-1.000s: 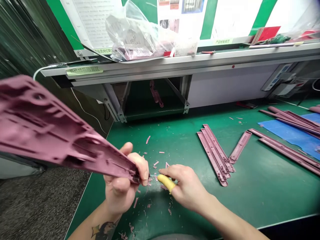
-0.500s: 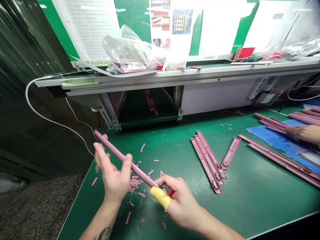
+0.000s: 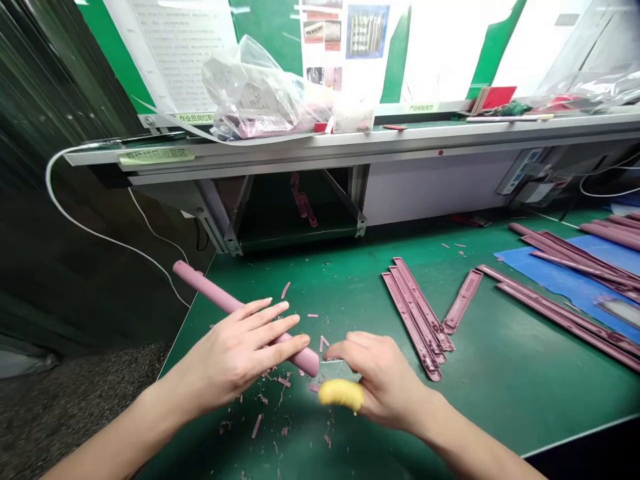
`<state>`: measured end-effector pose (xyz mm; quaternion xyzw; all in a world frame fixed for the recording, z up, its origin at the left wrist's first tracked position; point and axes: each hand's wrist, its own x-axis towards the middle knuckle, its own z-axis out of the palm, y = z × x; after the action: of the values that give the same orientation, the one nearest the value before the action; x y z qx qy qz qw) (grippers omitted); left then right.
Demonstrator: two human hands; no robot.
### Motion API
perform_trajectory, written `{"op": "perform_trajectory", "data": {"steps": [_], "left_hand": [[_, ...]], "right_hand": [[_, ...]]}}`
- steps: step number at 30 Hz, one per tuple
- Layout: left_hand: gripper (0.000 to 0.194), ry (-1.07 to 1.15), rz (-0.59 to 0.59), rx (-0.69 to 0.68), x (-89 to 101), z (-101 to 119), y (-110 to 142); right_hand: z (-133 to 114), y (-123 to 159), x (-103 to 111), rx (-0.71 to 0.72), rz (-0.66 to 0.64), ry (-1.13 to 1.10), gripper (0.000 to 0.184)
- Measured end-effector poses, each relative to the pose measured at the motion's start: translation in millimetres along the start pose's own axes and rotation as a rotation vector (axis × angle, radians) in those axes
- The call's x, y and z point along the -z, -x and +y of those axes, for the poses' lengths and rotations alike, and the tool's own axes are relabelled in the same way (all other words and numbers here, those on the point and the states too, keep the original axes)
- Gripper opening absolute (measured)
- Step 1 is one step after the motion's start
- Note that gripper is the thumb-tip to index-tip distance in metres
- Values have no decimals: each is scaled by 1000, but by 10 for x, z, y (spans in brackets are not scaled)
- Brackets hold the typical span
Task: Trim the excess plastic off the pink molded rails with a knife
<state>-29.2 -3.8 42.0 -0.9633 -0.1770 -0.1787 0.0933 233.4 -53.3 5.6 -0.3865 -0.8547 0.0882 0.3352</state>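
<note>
Draping over pink strip point(image 3: 210, 285) left of frame center, left grip point(image 3: 245, 352) now clasps it from above; right grip point(image 3: 384, 373), now back from strip's end, pinches clear blade point(image 3: 340, 371); stroke likely paused.

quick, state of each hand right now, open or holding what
Left hand: holding the pink strip, palm down.
Right hand: closed, holding a thin blade.

My left hand point(image 3: 240, 350): beneath the pink part point(image 3: 210, 287) a second ago, now over it.
Pink part: hollow side up then, smooth side now.
Blade point(image 3: 340, 370): hidden half a second ago, showing now.
Co-worker's hand: gone from the blue sheet point(image 3: 530, 265).
</note>
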Motion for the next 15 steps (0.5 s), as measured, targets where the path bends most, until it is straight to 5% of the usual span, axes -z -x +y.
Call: {"op": "perform_trajectory", "data": {"steps": [2,5,15], "left_hand": [[51,-44,-16,-56,70,4,-44],[53,-68,-27,-101,116,33,-90],[50,-34,68,10,89,226,5]], "right_hand": [[-7,-44,-47,71,55,198,63],[-8,-96,-83,126,67,350,62],[-18,-47,-4,182,86,338,48]]}}
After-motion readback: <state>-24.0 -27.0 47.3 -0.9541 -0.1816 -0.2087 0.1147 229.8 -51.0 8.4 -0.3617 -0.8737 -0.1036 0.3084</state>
